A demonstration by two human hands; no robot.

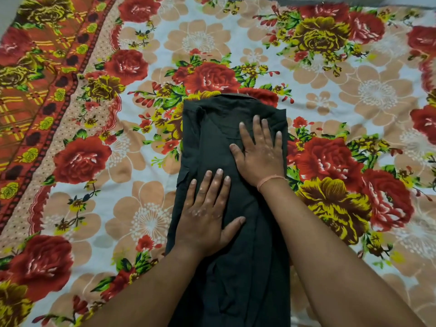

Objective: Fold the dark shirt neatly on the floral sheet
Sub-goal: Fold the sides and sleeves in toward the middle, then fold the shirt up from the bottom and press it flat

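The dark shirt (212,138) lies on the floral sheet (330,102) as a long narrow strip, sides folded in, collar end at the far side and the hem running off the bottom edge of the head view. My left hand (205,213) lies flat on the strip's middle left, fingers straight and spread. Further up on the right half of the strip, my right hand (259,149) presses flat, a thin pink band round its wrist. Both forearms cover part of the shirt's lower half.
The sheet spreads wide on all sides, with red and yellow roses on pale blue. A red patterned border (47,79) runs diagonally along the left. A grey strip (354,0) shows past the sheet's far edge.
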